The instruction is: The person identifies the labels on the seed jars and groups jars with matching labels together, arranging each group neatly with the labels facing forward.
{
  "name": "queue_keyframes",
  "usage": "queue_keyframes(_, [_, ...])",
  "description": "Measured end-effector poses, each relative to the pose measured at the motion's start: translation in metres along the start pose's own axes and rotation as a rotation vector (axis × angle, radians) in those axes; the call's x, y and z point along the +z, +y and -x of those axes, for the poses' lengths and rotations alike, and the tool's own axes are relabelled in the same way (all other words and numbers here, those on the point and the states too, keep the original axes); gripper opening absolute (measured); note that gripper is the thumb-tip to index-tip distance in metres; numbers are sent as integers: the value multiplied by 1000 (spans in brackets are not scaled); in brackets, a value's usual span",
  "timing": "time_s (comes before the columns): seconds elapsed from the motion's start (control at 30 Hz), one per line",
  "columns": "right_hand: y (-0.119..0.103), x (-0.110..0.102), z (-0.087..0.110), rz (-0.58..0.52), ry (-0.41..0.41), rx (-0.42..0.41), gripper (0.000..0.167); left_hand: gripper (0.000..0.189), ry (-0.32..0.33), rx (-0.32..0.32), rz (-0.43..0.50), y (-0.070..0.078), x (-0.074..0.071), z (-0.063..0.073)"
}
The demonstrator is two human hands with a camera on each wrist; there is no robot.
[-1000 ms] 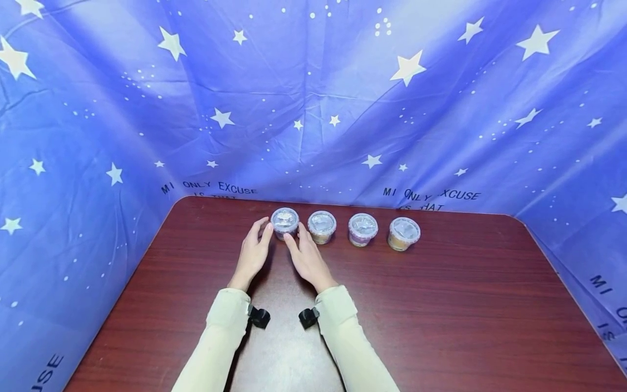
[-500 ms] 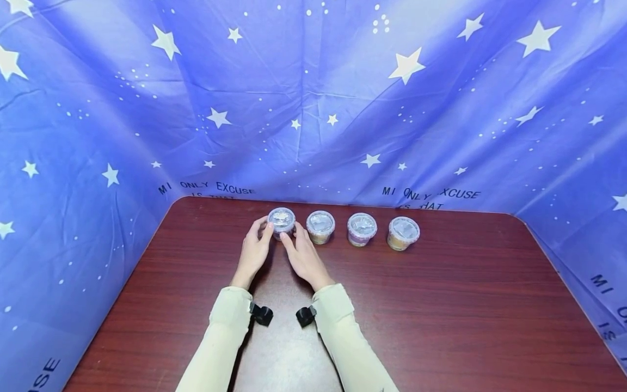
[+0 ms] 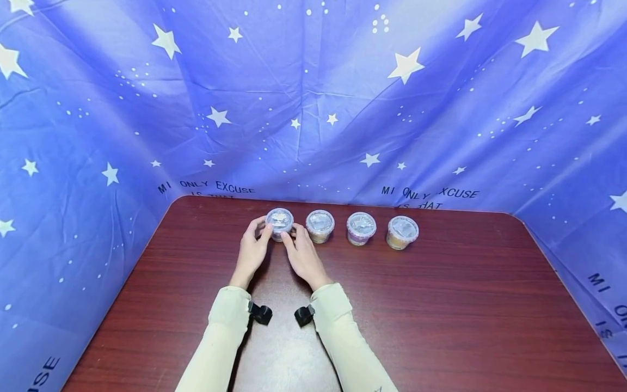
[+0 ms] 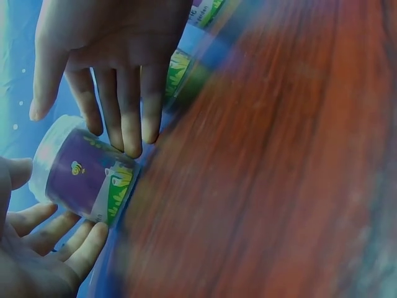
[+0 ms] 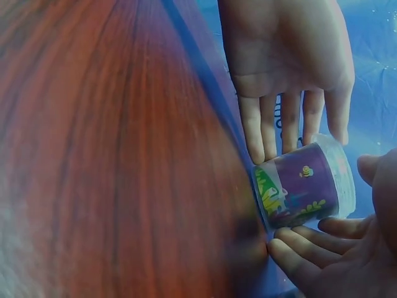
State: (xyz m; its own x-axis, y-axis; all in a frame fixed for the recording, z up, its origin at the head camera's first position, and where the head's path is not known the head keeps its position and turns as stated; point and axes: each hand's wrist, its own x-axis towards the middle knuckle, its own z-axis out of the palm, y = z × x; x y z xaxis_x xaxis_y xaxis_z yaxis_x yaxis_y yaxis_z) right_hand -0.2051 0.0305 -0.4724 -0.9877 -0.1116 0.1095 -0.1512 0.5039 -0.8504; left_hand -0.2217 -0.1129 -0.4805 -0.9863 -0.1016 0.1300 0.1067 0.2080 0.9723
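Note:
Both hands flank the leftmost lidded tub (image 3: 280, 219) at the table's far side. It stands upright, with a clear lid and a purple label bearing a small bee, plainest in the left wrist view on the tub's side (image 4: 80, 171). My left hand (image 3: 252, 254) touches its left side with fairly straight fingers. On the opposite side, the straight fingers of my right hand (image 3: 305, 257) lie against the tub or very close to it. Both thumbs are at the near side, by the lid; neither hand wraps round the tub.
To the right stand a second tub (image 3: 320, 226), a third tub (image 3: 361, 228) and a fourth tub (image 3: 403, 233) in a row. All rest on the dark red wooden table (image 3: 441, 305). A blue star-patterned curtain (image 3: 313, 141) hangs behind and along the sides.
The leftmost tub has shifted slightly left, widening its gap to the second tub. My right hand has moved left with it; my left hand has barely moved. The other tubs stay put.

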Motion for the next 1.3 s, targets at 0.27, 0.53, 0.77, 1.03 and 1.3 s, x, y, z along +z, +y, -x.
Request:
queue_keyframes(0.27, [-5,-2,3,-36,16,-30,45,38,7,-18,14,3,-6,4])
queue_keyframes(0.53, [-11,-2,6,-39,39,-33,38,38,-5,-12,36,19,-12,14])
queue_keyframes(0.77, [-14,-3,9,-23,44,-30,35,39,-33,-21,61,50,-18,30])
queue_keyframes(1.03, [-18,-5,14,-35,37,-29,34,39,-30,-17,100,35,-19,29])
queue_keyframes(1.3, [-22,-9,21,-25,48,-40,39,38,-11,-9,108,24,-19,32])
